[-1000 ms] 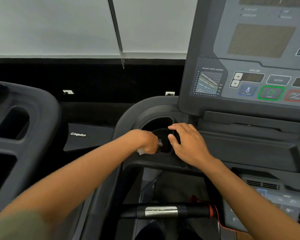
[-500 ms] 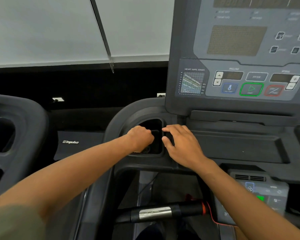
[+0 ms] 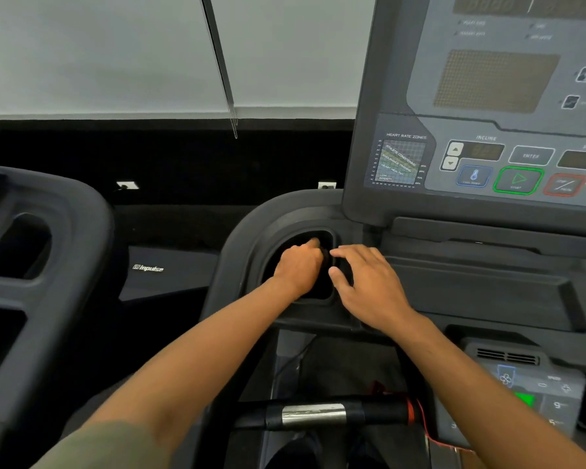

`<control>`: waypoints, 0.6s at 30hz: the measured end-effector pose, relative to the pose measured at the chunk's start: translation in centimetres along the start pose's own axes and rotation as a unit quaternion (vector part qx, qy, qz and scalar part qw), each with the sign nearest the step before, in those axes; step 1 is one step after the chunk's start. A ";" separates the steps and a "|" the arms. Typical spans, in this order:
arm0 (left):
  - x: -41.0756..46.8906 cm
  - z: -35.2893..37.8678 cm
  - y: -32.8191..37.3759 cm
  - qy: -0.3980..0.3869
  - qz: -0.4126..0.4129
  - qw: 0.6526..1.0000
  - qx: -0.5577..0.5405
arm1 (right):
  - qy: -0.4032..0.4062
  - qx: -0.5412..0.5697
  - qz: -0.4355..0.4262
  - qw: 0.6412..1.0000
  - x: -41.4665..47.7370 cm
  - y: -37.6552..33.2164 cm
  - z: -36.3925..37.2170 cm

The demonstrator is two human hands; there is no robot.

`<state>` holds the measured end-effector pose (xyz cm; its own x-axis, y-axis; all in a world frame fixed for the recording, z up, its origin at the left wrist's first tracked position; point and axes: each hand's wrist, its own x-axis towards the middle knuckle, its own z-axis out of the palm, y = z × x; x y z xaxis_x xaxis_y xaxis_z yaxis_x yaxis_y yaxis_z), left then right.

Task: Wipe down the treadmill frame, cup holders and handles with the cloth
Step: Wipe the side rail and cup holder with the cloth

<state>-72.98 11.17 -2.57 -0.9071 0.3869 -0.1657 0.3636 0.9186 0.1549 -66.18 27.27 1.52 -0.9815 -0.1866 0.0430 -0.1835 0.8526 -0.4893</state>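
My left hand (image 3: 298,267), fisted (cloth unseen, contents unclear), sits inside the cup holder (image 3: 281,238), whose long axis runs away from me; right hand (image 3: 369,286), fingers spread, braces on its right rim.

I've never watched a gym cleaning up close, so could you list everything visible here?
cup holder: one, black, left of the console
console panel: one, grey, upper right, with a green-ringed start button
handlebar: one, black with a silver band, bottom centre
keypad: one, grey, lower right
neighbouring machine: one, black, far left
cloth: not visible now
left hand: closed, reaching into the cup holder
right hand: fingers spread, resting on the holder's right rim
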 end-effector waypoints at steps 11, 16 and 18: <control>-0.4 -1.4 0.8 -0.047 -0.025 0.999 0.006 | -0.005 -0.032 -0.011 0.999 0.7 -0.8 0.1; -0.5 -1.0 2.4 -0.056 -0.035 0.998 0.018 | -0.008 -0.035 -0.009 0.999 0.5 -0.9 -0.1; -0.7 -2.0 2.6 -0.093 -0.053 0.994 0.025 | -0.011 -0.037 -0.010 0.999 0.3 -0.9 -0.1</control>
<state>-71.86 13.14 -0.12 -0.8874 0.2921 -0.3566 0.2827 0.9559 0.0794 -66.35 26.48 2.11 -0.9765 -0.2132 0.0324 -0.2067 0.8823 -0.4229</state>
